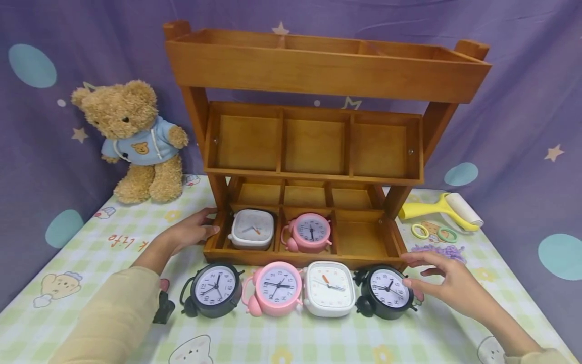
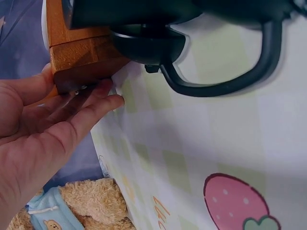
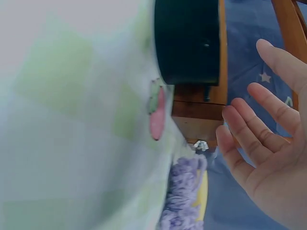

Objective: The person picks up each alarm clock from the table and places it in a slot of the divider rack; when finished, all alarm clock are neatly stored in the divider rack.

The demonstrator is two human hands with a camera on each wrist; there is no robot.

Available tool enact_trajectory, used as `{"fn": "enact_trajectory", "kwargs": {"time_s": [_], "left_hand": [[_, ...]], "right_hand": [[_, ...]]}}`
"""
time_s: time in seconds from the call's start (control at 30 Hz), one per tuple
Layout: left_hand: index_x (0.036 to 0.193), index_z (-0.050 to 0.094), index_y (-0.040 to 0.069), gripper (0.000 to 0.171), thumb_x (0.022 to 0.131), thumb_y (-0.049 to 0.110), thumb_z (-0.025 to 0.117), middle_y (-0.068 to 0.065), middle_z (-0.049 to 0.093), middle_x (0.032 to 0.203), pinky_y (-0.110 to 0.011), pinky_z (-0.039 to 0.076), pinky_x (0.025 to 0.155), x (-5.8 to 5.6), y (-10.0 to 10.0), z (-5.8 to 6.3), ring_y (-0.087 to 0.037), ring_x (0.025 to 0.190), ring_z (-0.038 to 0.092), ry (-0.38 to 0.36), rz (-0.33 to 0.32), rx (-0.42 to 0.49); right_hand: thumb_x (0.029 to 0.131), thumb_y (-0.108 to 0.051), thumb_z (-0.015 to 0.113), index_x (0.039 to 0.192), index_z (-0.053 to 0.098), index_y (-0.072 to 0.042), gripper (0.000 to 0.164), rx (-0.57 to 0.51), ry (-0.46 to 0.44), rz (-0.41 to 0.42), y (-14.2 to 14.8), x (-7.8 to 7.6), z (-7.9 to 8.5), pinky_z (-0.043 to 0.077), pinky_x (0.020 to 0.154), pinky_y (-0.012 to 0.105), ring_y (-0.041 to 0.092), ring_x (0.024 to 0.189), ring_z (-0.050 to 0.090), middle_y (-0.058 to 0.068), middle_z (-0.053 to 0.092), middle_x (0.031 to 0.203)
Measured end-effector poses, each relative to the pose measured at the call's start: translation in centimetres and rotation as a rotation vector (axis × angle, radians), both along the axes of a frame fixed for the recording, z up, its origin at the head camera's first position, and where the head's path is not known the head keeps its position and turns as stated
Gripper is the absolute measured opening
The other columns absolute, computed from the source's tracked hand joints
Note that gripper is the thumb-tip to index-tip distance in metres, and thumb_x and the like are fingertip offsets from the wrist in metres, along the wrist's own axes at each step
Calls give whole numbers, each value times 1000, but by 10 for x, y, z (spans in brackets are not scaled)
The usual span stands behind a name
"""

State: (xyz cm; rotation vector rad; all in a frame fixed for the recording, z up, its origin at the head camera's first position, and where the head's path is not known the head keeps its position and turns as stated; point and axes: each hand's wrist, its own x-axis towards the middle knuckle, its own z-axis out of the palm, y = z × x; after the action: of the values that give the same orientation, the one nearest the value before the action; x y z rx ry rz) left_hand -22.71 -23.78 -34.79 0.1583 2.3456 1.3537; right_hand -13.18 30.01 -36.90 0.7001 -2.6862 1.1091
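While the wooden rack [image 1: 314, 146] stands on the counter [image 1: 245, 344] between them, the left hand [image 1: 193, 230] touches its left end, fingers extended, and the right hand [image 1: 454, 283], spread, is at its right corner.

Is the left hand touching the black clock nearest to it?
Apart: the left wrist view shows tablecloth between the left hand and the black clock.

The shelf [image 1: 327, 73] is brown (the tablecloth [image 1: 245, 341] green-checked).
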Motion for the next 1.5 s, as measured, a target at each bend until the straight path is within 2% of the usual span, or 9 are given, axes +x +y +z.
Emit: {"fn": "enact_trajectory", "kwargs": {"time_s": [0.3, 0.4, 0.53, 0.63, 0.77, 0.9, 1.0, 1.23, 1.5], "left_hand": [[155, 7, -13, 64, 104, 2, 43, -45, 25, 148, -64, 38, 107, 1, 0, 1, -56, 133, 39, 4, 0, -8], [155, 7, -13, 63, 104, 2, 43, -45, 25, 148, -64, 39, 107, 0, 0, 0, -56, 133, 40, 4, 0, -7], [155, 7, -13, 63, 105, 2, 42, -45, 25, 148, -64, 39, 107, -1, 0, -1, -56, 133, 40, 2, -2, -2], [155, 7, -13, 63, 105, 2, 42, -45, 26, 148, -64, 38, 107, -1, 0, -1, -56, 133, 39, 0, -3, 0], [155, 7, -13, 63, 105, 2, 43, -45, 26, 148, -63, 39, 107, -1, 0, -1, -57, 133, 40, 0, -3, -3], [155, 6, -13, 63, 105, 2, 42, -45, 25, 148, -63, 39, 107, -1, 1, 0, -57, 133, 40, -1, -4, -6], [155, 6, -13, 64, 105, 2, 42, -45, 25, 148, -64, 38, 107, -1, 1, 0, -57, 133, 40, 0, -5, -6], [155, 7, -13, 64, 105, 2, 43, -45, 26, 148, -63, 39, 107, 0, 0, 0, -56, 133, 40, 7, -3, -15], [155, 8, -13, 64, 105, 2, 44, -45, 27, 148, -63, 39, 107, 0, 1, 0, -56, 132, 41, 12, -2, -18]], "right_hand": [[83, -14, 86, 123, 71, -10, 43, 3, -66, 10, -1, 4, -13, 58, 79, 28, 4, 99, 64, 6, 71, 120], [81, -16, 87, 124, 70, -8, 48, 13, -74, 32, -2, 4, -17, 58, 78, 28, 4, 92, 61, 7, 70, 120], [80, -20, 88, 131, 65, -7, 58, 43, -102, 56, -3, 5, -21, 57, 80, 30, 2, 95, 59, 7, 69, 122], [80, -24, 89, 137, 60, -6, 67, 46, -181, 72, -4, 5, -22, 54, 72, 27, 4, 86, 58, 6, 66, 114], [78, -27, 90, 142, 52, -4, 77, 31, -286, 90, -5, 5, -22, 42, 62, 25, 6, 71, 51, 4, 57, 98], [74, -24, 93, 144, 48, -3, 86, 14, -308, 95, -8, 5, -23, 50, 76, 20, 3, 95, 59, 9, 62, 116], [71, -25, 94, 143, 48, -4, 88, 16, -286, 82, -11, 7, -25, 52, 90, 22, 5, 110, 59, 11, 61, 129], [70, -38, 94, 141, 51, -10, 87, 108, -232, -5, -18, 9, -23, 55, 89, 33, 13, 108, 59, 5, 63, 126], [69, -37, 95, 137, 53, -8, 85, 73, -227, -10, -20, 7, -25, 56, 85, 29, 10, 102, 61, 5, 63, 122]]}}
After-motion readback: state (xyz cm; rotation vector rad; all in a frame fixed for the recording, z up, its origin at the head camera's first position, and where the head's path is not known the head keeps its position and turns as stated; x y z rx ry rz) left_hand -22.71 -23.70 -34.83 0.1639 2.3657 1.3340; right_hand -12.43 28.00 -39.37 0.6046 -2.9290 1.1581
